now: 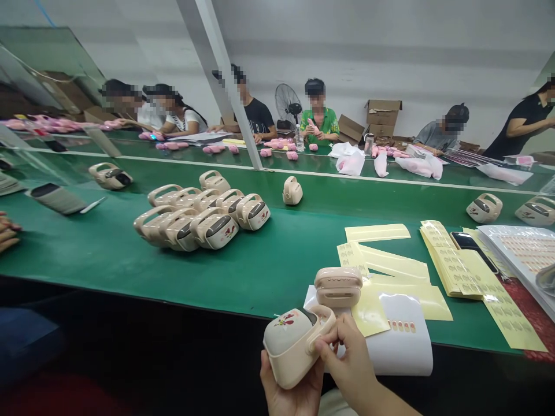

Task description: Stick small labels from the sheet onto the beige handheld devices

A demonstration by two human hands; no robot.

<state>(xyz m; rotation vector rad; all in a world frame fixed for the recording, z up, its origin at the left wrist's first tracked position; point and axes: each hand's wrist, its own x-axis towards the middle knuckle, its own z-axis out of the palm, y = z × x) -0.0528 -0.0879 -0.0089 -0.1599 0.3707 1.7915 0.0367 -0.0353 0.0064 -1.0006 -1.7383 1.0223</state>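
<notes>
Below the green surface's [108, 248] near edge, the left grip [288, 398] cradles a beige device [288, 344], closed around it flower-side up, so the right grip [347, 361] can pinch its handle [323, 325].

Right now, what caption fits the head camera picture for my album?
Left hand cups a beige case, right hand pinches its handle, near sticker sheets on a green table.

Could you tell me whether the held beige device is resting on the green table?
No, the left hand cradles the beige device from below and the right hand pinches its handle.
</notes>
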